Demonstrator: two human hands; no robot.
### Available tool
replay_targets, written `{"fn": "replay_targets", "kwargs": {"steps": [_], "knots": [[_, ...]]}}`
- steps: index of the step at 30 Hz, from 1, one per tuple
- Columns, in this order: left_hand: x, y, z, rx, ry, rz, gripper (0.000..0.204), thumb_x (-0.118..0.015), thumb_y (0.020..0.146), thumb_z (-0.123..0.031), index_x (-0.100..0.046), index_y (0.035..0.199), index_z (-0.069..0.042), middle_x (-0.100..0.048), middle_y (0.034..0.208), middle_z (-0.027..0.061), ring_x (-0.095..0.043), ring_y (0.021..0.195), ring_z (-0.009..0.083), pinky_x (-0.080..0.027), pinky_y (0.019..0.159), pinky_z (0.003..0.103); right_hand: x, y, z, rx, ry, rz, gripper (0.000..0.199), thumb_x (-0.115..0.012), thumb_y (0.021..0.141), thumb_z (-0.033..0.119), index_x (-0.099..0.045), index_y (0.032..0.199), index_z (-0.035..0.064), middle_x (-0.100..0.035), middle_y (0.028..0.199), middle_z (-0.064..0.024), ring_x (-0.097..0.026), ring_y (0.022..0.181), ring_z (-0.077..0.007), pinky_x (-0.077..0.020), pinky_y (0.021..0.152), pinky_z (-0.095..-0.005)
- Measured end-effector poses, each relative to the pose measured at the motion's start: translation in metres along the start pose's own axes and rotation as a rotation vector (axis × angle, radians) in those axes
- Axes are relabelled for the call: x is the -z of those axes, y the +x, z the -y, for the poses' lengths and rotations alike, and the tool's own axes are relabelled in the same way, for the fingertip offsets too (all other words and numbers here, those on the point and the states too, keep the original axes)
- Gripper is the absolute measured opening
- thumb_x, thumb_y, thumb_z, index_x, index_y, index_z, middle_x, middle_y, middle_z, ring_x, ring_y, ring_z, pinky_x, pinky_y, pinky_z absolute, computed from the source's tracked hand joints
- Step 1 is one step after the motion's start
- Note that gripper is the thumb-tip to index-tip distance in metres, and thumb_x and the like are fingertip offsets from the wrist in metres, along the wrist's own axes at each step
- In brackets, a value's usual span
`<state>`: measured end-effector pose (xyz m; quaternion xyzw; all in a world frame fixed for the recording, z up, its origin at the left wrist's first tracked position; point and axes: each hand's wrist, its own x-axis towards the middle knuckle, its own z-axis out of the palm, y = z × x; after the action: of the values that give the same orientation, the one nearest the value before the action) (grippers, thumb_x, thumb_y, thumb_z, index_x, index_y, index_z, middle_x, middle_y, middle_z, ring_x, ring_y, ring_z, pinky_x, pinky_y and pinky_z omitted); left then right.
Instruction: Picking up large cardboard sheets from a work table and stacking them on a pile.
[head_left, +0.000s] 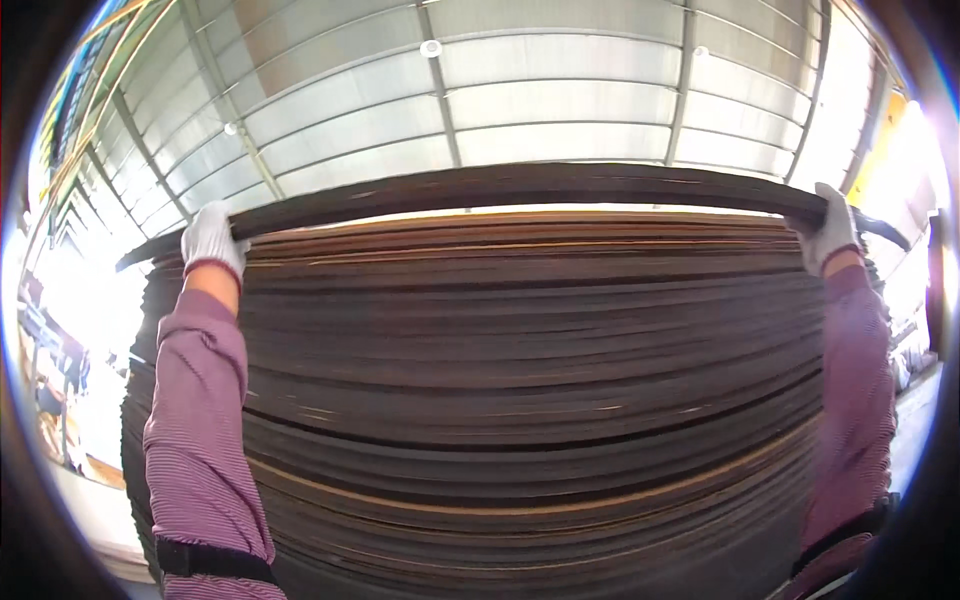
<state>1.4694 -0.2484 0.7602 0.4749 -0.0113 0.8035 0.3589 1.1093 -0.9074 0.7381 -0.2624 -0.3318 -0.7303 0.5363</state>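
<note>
A tall stack of thin dark boards [530, 350] fills the middle of the view, a few of their edges showing brown. At its top, a dark board [520, 186] stretches across from side to side. A thin bright gap partly separates it from the boards below; whether it is one board or several together I cannot tell. Near its left end, my left hand [212, 242], in a white knitted glove, is closed round the edge. My right hand [832, 232], gloved alike, grips the same edge near the right end. Both arms are stretched out and raised.
Overhead is a pale panelled roof [560, 105] with dark beams and round lamps [430, 48]. Bright glare washes out both sides. At the far right stands something yellow [885, 160]. Blurred items lie low at the left.
</note>
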Motion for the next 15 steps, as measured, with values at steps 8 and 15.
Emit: {"fn": "replay_targets", "kwargs": {"steps": [8,15], "knots": [[0.061,0.052,-0.092,-0.067,0.161,-0.093,0.036,-0.045,0.083,-0.027,-0.069,0.099,-0.006,-0.065,0.105,0.0221,-0.061,0.099,0.0384,-0.047,0.085,0.045,-0.074,0.062,0.026,1.466,-1.756,-0.266,0.03,-0.056,0.08,0.022,-0.062,0.097,-0.002,-0.063,0.1,-0.0212,-0.061,0.09,-0.0318,-0.049,0.081,-0.0391],[0.006,0.014,-0.126,-0.55,-0.002,-0.03,0.045,-0.059,0.075,-0.032,-0.061,0.112,-0.006,-0.061,0.114,0.019,-0.055,0.111,0.0373,-0.046,0.092,0.045,-0.167,0.003,-0.04,1.3,-1.666,0.511,0.056,-0.058,0.072,0.001,-0.047,0.127,-0.0027,-0.056,0.117,-0.0247,-0.054,0.108,-0.0413,-0.0444,0.092,-0.0428]]}}
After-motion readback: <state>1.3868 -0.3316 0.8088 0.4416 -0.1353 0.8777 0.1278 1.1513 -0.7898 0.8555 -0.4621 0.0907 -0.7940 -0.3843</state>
